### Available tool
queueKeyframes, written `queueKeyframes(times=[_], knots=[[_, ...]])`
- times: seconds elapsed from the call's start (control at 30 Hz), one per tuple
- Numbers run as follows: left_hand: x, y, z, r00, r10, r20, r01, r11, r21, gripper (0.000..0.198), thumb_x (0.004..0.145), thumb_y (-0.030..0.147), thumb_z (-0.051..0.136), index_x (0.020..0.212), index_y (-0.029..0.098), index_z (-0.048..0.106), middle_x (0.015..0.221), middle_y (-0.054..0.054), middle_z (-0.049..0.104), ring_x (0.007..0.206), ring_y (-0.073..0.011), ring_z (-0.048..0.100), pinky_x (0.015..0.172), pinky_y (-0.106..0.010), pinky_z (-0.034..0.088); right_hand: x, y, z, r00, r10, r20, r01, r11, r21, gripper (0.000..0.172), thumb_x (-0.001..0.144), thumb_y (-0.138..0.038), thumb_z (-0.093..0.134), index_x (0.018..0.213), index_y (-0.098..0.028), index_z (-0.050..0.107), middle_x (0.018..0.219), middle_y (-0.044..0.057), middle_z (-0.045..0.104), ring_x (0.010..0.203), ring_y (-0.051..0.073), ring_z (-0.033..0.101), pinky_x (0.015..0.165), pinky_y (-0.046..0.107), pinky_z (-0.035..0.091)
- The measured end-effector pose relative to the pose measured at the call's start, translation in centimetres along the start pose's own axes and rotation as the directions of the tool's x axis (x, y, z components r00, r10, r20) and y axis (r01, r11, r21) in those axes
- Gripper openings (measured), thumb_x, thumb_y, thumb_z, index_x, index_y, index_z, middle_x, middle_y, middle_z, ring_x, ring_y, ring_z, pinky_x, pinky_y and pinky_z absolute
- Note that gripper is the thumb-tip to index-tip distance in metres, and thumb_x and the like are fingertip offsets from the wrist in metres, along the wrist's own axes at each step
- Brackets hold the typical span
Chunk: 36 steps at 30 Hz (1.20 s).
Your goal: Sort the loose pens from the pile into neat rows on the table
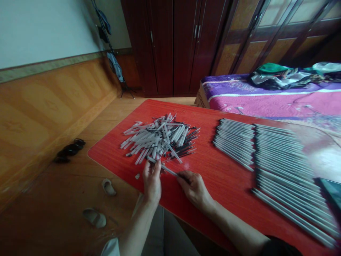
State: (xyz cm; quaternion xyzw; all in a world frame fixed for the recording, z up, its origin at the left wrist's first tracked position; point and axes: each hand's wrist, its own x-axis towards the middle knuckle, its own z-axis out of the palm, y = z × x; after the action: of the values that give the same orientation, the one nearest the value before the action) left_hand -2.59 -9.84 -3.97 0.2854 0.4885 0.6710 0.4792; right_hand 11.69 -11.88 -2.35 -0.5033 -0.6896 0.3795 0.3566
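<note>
My left hand [151, 179] pinches the pale end of a thin pen barrel [166, 169], fingers closed around it. My right hand [194, 188] grips the dark end of the same pen, held level just above the red table [213, 170]. Right behind the hands lies a loose heap of white barrels and black refills [160, 138]. Two neat rows of assembled grey pens [279, 163] lie side by side to the right.
A dark flat object [331, 192] sits at the table's right edge. A bed with a purple-pink cover [266, 96] stands behind the table. Slippers [94, 217] and dark shoes [69, 149] lie on the wooden floor at left. Dark wardrobe doors [183, 46] fill the back.
</note>
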Motion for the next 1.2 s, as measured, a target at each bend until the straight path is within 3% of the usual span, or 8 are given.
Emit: queueKeyframes(times=[0.23,0.33,0.4,0.5,0.6,0.8,0.97,1.2], knots=[[-0.3,0.1,-0.2,0.999,-0.019,0.03,0.018,0.999,0.033,0.033,0.068,0.039,0.07,0.092,0.018,0.061,0.079,0.0,0.062,0.066,-0.0102,0.056,0.06,-0.02,0.043,-1.0,-1.5,-0.7,0.999,-0.036,0.031,0.041,0.985,-0.165,0.023,0.085,-0.02,0.045,0.082,-0.016,0.067,0.074,0.004,0.067,0.064,0.013,0.059,0.059,0.021,0.041],[-0.9,0.0,-0.2,0.976,-0.025,0.215,0.007,0.997,0.082,0.031,0.066,0.039,0.072,0.083,0.016,0.061,0.074,-0.001,0.063,0.064,-0.0105,0.057,0.062,-0.02,0.044,-2.7,-2.1,-2.0,0.999,-0.039,0.0,0.037,0.94,-0.34,0.02,0.085,-0.022,0.048,0.082,-0.018,0.067,0.071,0.003,0.066,0.061,0.011,0.057,0.056,0.02,0.038],[-1.3,0.1,0.0,0.936,-0.031,0.35,0.006,0.997,0.073,0.039,0.066,0.04,0.073,0.093,0.016,0.059,0.08,-0.003,0.064,0.068,-0.0123,0.058,0.065,-0.022,0.046,-4.6,-1.9,-3.4,0.997,-0.059,-0.048,0.032,0.894,-0.446,0.021,0.086,-0.022,0.047,0.084,-0.019,0.067,0.072,0.004,0.065,0.062,0.012,0.057,0.057,0.02,0.039],[-1.8,0.3,0.1,0.901,-0.014,0.433,-0.007,0.999,0.047,0.052,0.068,0.044,0.07,0.109,0.016,0.053,0.082,-0.004,0.064,0.072,-0.0145,0.061,0.066,-0.024,0.047,-8.7,-0.3,-6.1,0.974,-0.147,-0.172,0.004,0.772,-0.636,0.025,0.089,-0.022,0.043,0.088,-0.018,0.067,0.074,0.006,0.065,0.07,0.014,0.058,0.062,0.022,0.042],[-1.9,0.2,0.1,0.912,-0.038,0.408,0.009,0.997,0.072,0.041,0.075,0.041,0.064,0.106,0.016,0.053,0.081,-0.003,0.064,0.073,-0.0138,0.061,0.067,-0.024,0.048,-14.0,2.2,-9.3,0.922,-0.218,-0.321,-0.128,0.609,-0.782,0.025,0.089,-0.02,0.043,0.095,-0.018,0.067,0.089,0.009,0.066,0.081,0.017,0.058,0.069,0.026,0.045],[-1.6,-0.4,-0.2,0.924,-0.068,0.376,0.017,0.99,0.138,0.035,0.073,0.038,0.067,0.099,0.017,0.057,0.08,-0.002,0.063,0.073,-0.0134,0.061,0.069,-0.024,0.049,-22.1,5.7,-14.4,0.863,-0.157,-0.48,-0.412,0.331,-0.849,0.023,0.086,-0.025,0.047,0.094,-0.023,0.069,0.109,0.01,0.062,0.101,0.026,0.053,0.071,0.034,0.05],[-1.5,-0.5,-0.2,0.932,-0.075,0.355,0.03,0.991,0.131,0.038,0.07,0.037,0.069,0.099,0.017,0.056,0.079,-0.001,0.063,0.072,-0.0134,0.061,0.067,-0.024,0.05,-22.4,6.7,-15.8,0.81,-0.136,-0.571,-0.518,0.293,-0.804,0.027,0.087,-0.037,0.048,0.097,-0.024,0.068,0.106,0.008,0.062,0.1,0.025,0.053,0.061,0.031,0.05],[-1.5,-0.7,-0.3,0.923,-0.072,0.377,0.033,0.993,0.109,0.035,0.074,0.033,0.066,0.102,0.017,0.055,0.079,-0.001,0.063,0.072,-0.0123,0.061,0.069,-0.024,0.05,-20.8,7.9,-16.3,0.802,-0.155,-0.578,-0.508,0.332,-0.795,0.029,0.087,-0.038,0.045,0.092,-0.023,0.069,0.103,0.007,0.063,0.097,0.024,0.054,0.061,0.031,0.049]])
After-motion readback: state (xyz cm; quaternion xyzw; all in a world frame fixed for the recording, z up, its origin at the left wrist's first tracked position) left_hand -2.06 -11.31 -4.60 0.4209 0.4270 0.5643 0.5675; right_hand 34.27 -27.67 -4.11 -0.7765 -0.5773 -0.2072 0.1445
